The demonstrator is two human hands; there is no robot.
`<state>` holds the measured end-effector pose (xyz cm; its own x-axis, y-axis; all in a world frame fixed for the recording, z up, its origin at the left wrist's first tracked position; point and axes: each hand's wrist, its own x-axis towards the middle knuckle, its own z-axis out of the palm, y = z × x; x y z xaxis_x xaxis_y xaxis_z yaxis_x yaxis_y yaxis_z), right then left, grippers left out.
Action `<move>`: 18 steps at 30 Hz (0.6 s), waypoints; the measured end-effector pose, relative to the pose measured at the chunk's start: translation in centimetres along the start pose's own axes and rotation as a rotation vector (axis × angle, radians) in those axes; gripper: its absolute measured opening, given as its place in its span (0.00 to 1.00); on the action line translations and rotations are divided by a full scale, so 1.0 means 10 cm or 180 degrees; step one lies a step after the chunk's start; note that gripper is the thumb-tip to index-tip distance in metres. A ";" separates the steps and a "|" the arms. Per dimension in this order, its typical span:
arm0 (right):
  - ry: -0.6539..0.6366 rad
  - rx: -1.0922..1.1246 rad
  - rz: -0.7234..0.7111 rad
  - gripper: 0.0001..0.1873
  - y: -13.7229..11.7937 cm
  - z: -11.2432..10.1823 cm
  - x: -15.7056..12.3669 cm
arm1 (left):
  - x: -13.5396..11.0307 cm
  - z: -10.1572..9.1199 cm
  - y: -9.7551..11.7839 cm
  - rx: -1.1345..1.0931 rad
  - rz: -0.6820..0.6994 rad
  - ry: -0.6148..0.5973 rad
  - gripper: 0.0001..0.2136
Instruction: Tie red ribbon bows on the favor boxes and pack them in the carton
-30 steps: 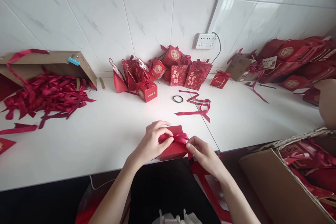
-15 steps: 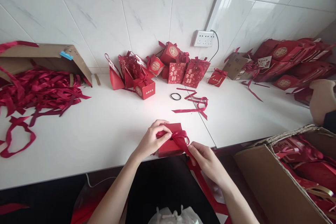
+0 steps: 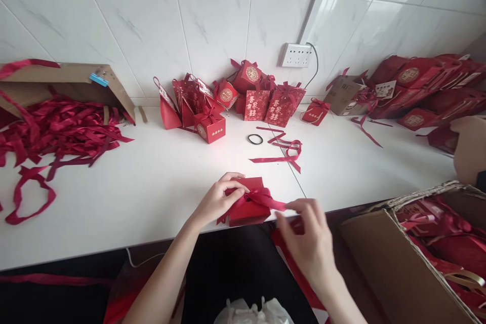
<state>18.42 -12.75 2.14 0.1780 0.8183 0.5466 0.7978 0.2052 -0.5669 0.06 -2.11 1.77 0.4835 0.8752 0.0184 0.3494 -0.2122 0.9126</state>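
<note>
A red gift box (image 3: 248, 213) lies at the table's front edge, a dark red satin ribbon (image 3: 261, 196) tied in a bow across its top. My left hand (image 3: 217, 201) rests over the box's left side, thumb and forefinger pinched on the ribbon by the knot. One end of the ribbon stretches to the right, reaching the fingertips of my right hand (image 3: 309, 235). That hand is slightly blurred, its thumb spread apart from the forefinger. Whether its fingertips still touch the ribbon is hard to make out.
Finished red boxes (image 3: 210, 126) stand along the tiled wall. Loose ribbon pieces (image 3: 290, 148) and a black ring (image 3: 255, 139) lie behind my hands. On the left, ribbons spill from a cardboard box (image 3: 114, 78). An open carton (image 3: 374, 258) of red boxes stands at right, near another person's arm (image 3: 471, 147).
My right hand has moved right, and its thumb and forefinger have parted. The ribbon end, formerly hanging down in its pinch, now points right. My left hand stays on the knot.
</note>
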 end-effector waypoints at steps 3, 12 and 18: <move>-0.0340 0.0059 -0.1146 0.07 -0.28 0.24 -0.03 | 0.02 -0.03 -0.01 -0.0005 0.0001 -0.0092 0.11; -0.0055 -0.0655 -0.1273 0.06 -0.41 0.79 -0.08 | 0.09 -0.09 0.07 0.0262 -0.0026 -0.0369 0.08; 0.0116 -0.0322 -0.1442 0.06 -0.37 0.78 -0.05 | 0.15 -0.06 0.06 0.0459 0.0237 -0.0332 0.05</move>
<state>10.89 -9.77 -0.88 -0.1828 0.6384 0.7476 0.8516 0.4828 -0.2040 0.50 -0.65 2.60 0.5902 0.8065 0.0342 0.4174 -0.3412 0.8422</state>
